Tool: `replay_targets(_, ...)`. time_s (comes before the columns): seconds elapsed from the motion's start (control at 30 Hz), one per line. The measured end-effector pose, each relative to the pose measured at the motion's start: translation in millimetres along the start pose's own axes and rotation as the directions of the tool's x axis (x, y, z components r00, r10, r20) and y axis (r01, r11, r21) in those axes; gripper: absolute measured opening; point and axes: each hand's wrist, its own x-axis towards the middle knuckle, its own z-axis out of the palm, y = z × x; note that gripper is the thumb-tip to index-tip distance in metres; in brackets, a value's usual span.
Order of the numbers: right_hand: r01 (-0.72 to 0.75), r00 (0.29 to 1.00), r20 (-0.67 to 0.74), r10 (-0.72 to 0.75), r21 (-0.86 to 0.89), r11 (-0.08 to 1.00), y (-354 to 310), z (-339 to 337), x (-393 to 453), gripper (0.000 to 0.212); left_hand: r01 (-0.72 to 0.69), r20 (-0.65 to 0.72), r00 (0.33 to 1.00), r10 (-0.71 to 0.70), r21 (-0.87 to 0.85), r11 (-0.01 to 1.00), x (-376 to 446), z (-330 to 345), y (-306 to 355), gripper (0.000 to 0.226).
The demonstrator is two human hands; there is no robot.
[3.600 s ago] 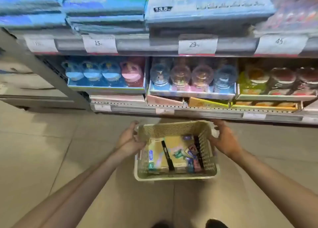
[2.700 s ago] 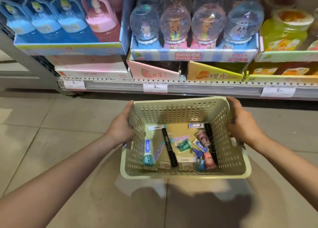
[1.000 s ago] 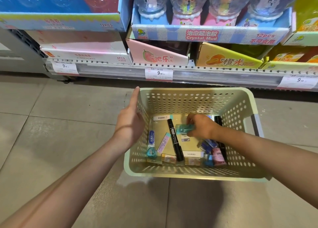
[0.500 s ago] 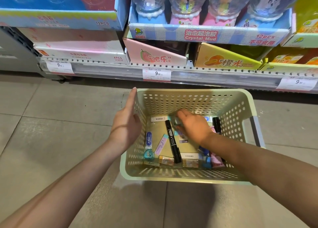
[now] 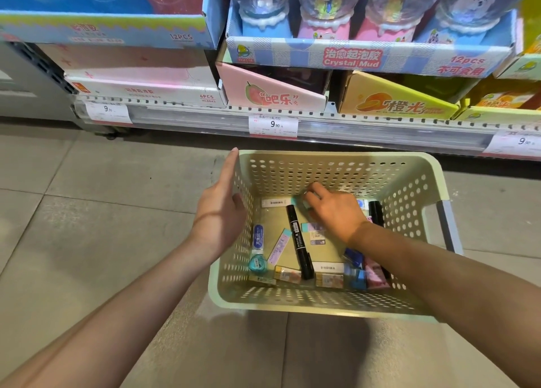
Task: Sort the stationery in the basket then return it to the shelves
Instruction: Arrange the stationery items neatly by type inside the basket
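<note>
Basket [image 5: 336, 168] of pale perforated plastic on the floor just near of the shelf [image 5: 322, 121]; light and stiff by the look of it, best held by the rim. Left hand [image 5: 219, 212] flat against the left wall outside, fingers straight, steadying. Right hand [image 5: 336, 212] inside at the far end, fingers curled over a small teal piece [image 5: 298, 201]; real pinch or mere touch, cannot tell. Inside: black marker [image 5: 298, 241] lying near-to-far in the middle, teal tape roll [image 5: 257, 263] in the near left corner, small boxes [image 5: 329, 277] along the near wall. All probably light, hard, slick in wrappers; fingertip pinch across the narrow sides. Right forearm over the right-side pieces, hiding them.
</note>
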Motion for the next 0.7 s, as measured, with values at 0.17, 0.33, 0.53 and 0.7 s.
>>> replay_targets(0.17,-0.07,0.992,0.108,0.062,0.066,0.995,1,2,-1,0.053,0.004,0.01,1.0,-0.004,-0.009,1.0,0,-1,1,0.076)
replay_targets(0.33,-0.031,0.999,0.045,0.025,0.139,0.99,6,3,-7,0.054,-0.01,0.009,1.0,0.01,-0.01,1.0,0,0,0,0.076)
replay_targets(0.53,0.043,0.998,-0.052,-0.04,0.043,0.998,11,10,-2,0.067,-0.01,0.003,1.0,0.01,0.004,1.0,0,0,-2,0.077)
replay_targets(0.7,0.063,0.996,-0.065,-0.061,0.029,0.998,11,11,-1,0.068,-0.024,0.004,1.0,0.024,0.034,0.999,3,2,-6,0.078)
